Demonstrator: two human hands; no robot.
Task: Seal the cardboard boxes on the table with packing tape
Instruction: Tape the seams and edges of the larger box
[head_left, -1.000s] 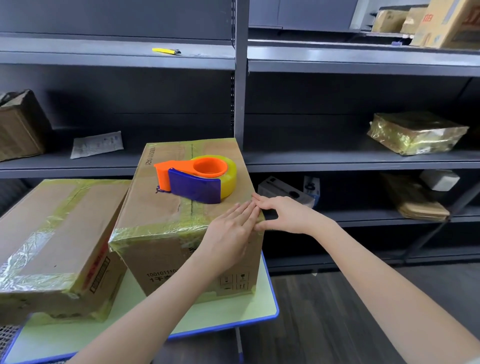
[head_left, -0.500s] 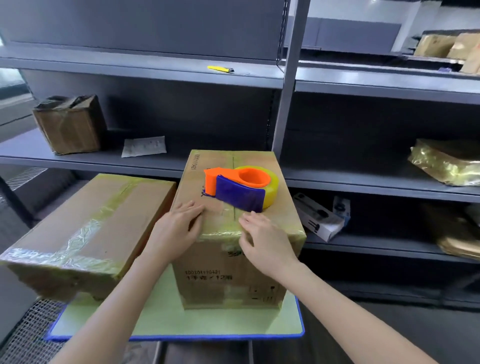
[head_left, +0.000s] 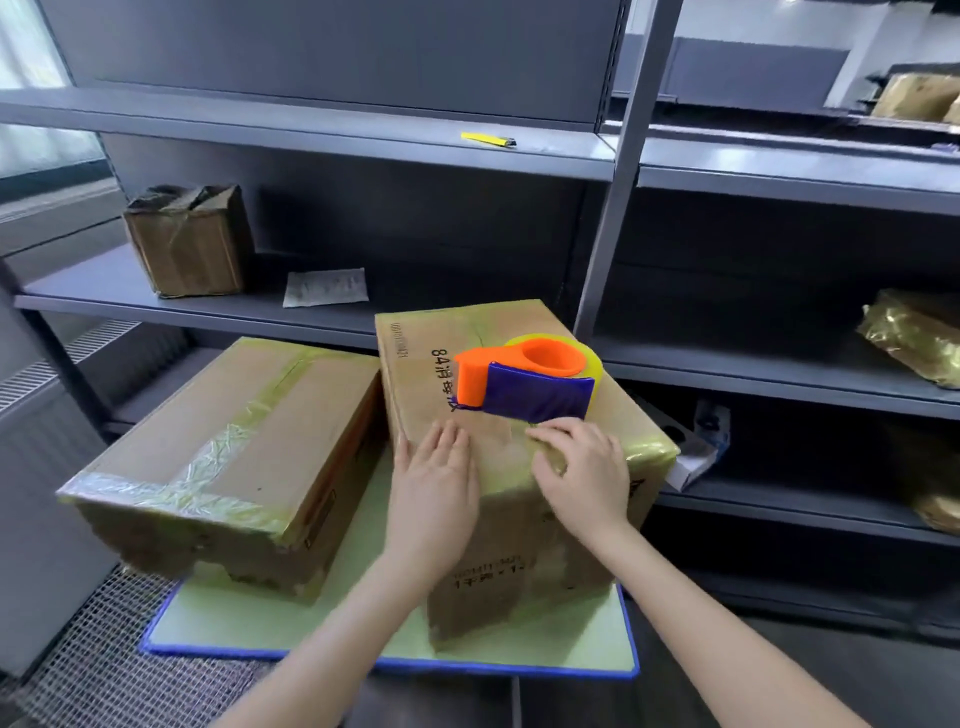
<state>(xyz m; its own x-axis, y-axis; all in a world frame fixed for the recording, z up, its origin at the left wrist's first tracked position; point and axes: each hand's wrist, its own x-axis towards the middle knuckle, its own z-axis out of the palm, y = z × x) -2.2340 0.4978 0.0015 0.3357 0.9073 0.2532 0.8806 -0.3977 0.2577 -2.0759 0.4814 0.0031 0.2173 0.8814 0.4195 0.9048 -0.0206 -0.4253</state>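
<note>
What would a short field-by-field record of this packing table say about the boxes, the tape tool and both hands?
taller box: on the table, yellowish tape over its top and near edge
lower box: close beside it on the left, taped along seam and edges
tape dispenser: orange and blue, lying on the taller box, unheld
left hand: flat on the taller box's near top edge, fingers straight
right hand: on the taped near edge, fingers bent; pinching or pressing unclear

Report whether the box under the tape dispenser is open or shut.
Shut: the box has flat, taped flaps; the dispenser sits on it.
</note>
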